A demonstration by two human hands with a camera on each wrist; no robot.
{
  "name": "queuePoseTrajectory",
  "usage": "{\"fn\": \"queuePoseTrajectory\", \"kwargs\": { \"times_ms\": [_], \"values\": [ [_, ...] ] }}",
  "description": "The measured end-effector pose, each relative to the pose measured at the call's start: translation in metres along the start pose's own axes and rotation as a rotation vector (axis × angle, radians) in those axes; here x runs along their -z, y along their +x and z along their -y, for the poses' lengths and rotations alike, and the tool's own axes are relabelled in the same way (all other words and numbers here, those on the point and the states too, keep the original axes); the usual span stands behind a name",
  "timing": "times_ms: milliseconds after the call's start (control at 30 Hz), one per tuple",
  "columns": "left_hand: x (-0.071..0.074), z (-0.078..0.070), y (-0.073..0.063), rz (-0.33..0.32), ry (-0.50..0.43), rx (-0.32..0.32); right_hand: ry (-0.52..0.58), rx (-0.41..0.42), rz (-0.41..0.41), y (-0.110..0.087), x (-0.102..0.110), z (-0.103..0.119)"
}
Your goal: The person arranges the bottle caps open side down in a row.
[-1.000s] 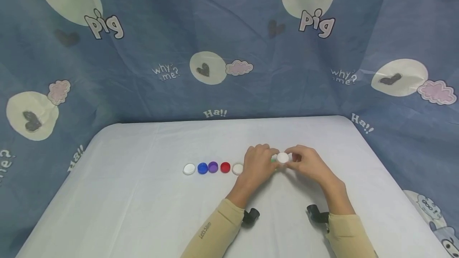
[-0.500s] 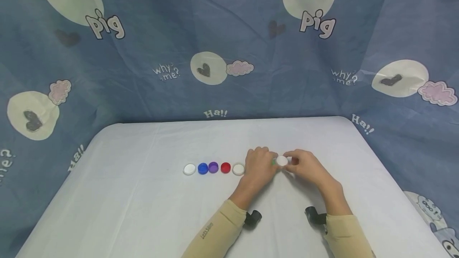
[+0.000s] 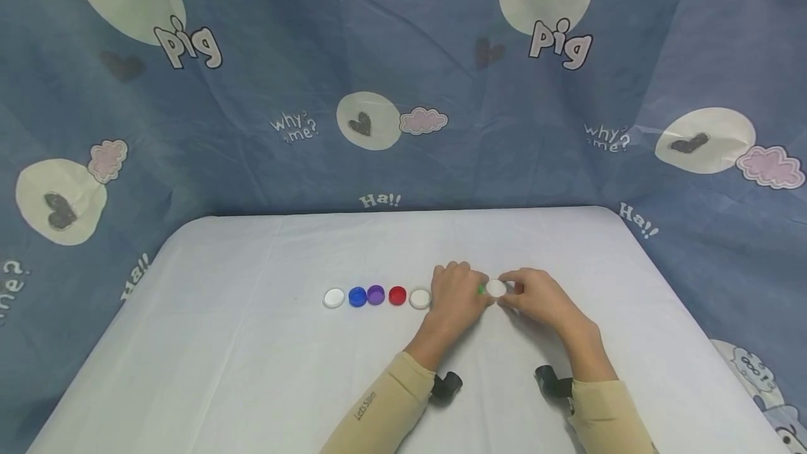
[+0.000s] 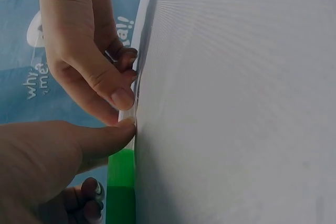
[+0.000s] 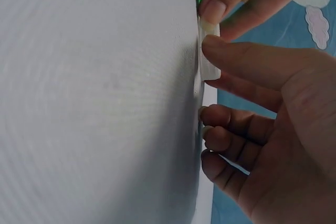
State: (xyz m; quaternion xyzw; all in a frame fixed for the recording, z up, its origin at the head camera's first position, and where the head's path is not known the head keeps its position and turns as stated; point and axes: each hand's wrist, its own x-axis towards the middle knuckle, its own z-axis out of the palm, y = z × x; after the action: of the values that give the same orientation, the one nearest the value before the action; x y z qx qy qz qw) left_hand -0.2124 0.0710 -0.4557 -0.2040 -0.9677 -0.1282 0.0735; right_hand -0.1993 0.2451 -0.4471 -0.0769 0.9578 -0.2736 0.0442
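In the head view a white bottle cap point(image 3: 496, 289) lies flat at table level between my two hands. My right hand point(image 3: 543, 296) pinches its right side between thumb and forefinger, the other fingers loosely curled. My left hand point(image 3: 455, 293) has thumb and forefinger on the cap's left edge, fingertips close to the right hand's. A green cap point(image 4: 121, 169) shows under the left thumb in the left wrist view, right beside the white one; the left hand mostly hides it from above. Continuing the row leftward are a white cap point(image 3: 419, 298) and a red cap point(image 3: 397, 295).
Farther left in the row sit a purple cap point(image 3: 375, 294), a blue cap point(image 3: 357, 296) and another white cap point(image 3: 333, 298). A white cloth covers the table point(image 3: 189, 342). Behind it hangs a blue printed curtain point(image 3: 302, 174).
Both hands have come slightly down and nearer with the white cap, lowering it to the table beside the green one. The other visible caps keep their places.
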Motion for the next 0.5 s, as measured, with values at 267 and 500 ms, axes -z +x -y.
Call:
{"fn": "queuePoseTrajectory", "kwargs": {
  "times_ms": [267, 500],
  "values": [
    [-0.0001, 0.0026, -0.0018, 0.001, 0.010, 0.011, -0.013, -0.006, 0.010, 0.0007, -0.0013, 0.0048],
    [0.0060, 0.0075, -0.0040, 0.025, 0.041, 0.019, -0.010, 0.024, -0.009, 0.0020, -0.0012, 0.0096]
  ]
}}
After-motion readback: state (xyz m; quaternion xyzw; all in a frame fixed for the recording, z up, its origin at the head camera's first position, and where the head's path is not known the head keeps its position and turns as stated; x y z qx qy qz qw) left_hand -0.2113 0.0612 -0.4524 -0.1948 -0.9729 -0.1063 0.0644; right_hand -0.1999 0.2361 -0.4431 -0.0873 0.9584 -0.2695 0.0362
